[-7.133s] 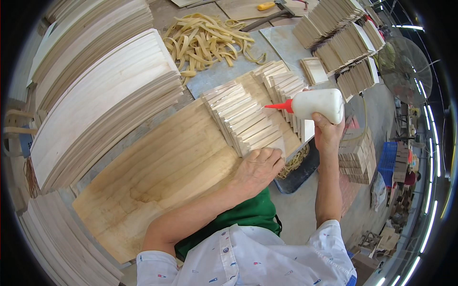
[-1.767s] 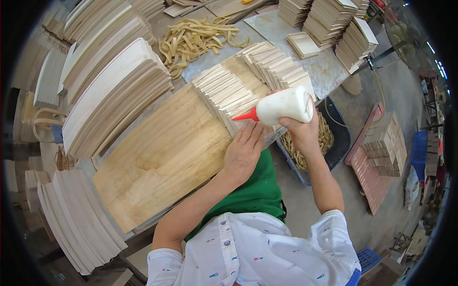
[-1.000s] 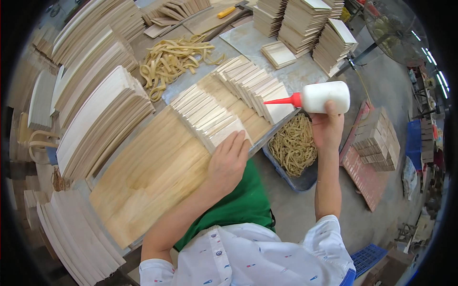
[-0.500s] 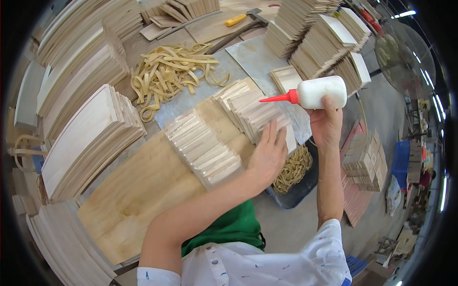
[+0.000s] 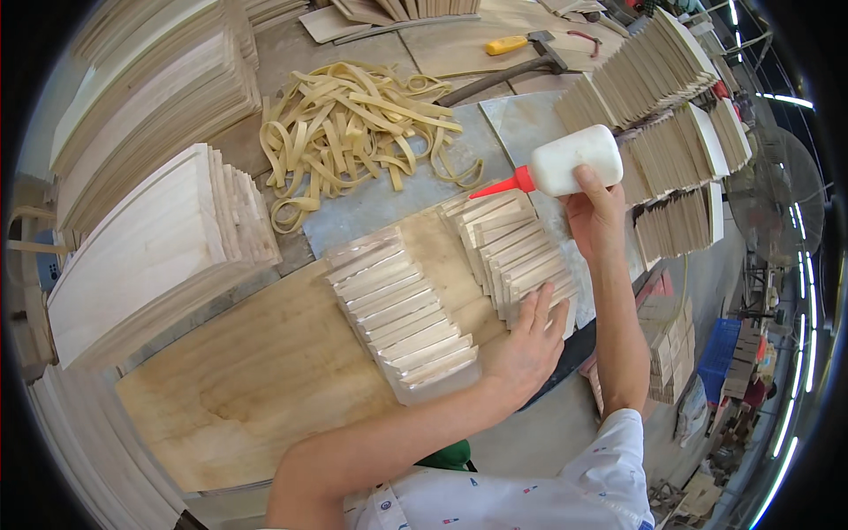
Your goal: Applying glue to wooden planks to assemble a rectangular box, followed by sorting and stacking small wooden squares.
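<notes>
In my right hand (image 5: 597,216) is a white squeeze glue bottle (image 5: 579,161), tipped on its side with its red nozzle (image 5: 502,185) pointing left. The nozzle tip hangs over the far end of a row of thin wooden pieces (image 5: 512,243), which overlap like shingles. My left hand (image 5: 533,343) lies on the near end of that row, fingers stretched out on the wood. To its left, a second overlapping row of wooden pieces (image 5: 402,305) has glossy whitish streaks along its edges. Both rows rest on a plywood board (image 5: 238,389).
Tan elastic bands (image 5: 353,124) lie heaped beyond the board. A hammer (image 5: 530,66) and a yellow-handled tool (image 5: 507,44) lie farther back. Curved wooden panels (image 5: 150,256) are stacked at left, and piles of wooden pieces (image 5: 649,71) stand at far right. A fan (image 5: 777,194) stands beyond them.
The view has shifted. The right-hand row is now spread into clearer steps under my left hand. The bottle's nozzle tilts further down toward the row's far end.
</notes>
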`<state>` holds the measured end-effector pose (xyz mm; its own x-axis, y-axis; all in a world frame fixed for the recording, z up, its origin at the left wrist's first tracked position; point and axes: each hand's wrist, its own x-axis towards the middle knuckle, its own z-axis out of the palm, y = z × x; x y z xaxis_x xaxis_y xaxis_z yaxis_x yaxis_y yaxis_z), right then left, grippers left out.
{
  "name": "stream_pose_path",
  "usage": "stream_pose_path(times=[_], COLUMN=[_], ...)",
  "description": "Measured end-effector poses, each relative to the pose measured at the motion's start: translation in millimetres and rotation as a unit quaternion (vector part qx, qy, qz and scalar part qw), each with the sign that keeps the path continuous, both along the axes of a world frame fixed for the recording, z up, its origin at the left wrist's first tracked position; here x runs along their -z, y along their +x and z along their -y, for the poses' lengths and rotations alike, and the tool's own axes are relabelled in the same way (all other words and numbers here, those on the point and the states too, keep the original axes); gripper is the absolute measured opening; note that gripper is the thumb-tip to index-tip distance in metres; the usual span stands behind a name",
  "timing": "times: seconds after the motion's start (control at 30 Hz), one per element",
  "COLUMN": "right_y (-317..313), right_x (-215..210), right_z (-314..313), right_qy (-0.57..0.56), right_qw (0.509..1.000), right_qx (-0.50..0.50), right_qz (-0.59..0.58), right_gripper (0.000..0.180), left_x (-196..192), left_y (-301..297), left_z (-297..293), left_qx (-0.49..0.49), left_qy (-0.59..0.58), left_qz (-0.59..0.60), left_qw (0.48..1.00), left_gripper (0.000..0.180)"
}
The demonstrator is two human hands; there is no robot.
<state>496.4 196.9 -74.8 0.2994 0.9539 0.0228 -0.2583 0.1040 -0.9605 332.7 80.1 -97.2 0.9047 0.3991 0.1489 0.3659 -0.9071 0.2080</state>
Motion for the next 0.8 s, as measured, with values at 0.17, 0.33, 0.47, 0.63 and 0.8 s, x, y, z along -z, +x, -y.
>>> stream_pose_path(times=[0.17,0.33,0.47,0.63,0.8], right_y=[-9.4,-14.9,-14.4,-21.0,-17.3], right_x=[9.4,16.6,18.7,15.3,17.6], right_z=[-12.6,-14.7,-13.7,-11.1,-9.1], right_qy=[-0.041,-0.056,-0.058,-0.046,-0.051], right_qw=[0.998,0.997,0.996,0.998,0.997], right_qx=[-0.036,-0.048,-0.051,-0.036,-0.043], right_qz=[0.031,0.025,0.033,0.031,0.028], right_gripper=[0.043,0.044,0.045,0.046,0.046], left_x=[0.2,1.9,1.4,0.5,-0.3], left_y=[-1.2,-0.4,0.1,0.5,-0.6], left_z=[-1.6,-0.8,-0.7,-0.8,-1.7], left_qx=[-0.003,-0.010,-0.010,-0.006,-0.004], left_qy=[0.002,0.003,-0.001,-0.003,0.000], left_qz=[0.000,0.001,0.000,-0.011,-0.012], left_qw=[1.000,1.000,1.000,1.000,1.000], left_gripper=[0.041,0.041,0.040,0.040,0.040])
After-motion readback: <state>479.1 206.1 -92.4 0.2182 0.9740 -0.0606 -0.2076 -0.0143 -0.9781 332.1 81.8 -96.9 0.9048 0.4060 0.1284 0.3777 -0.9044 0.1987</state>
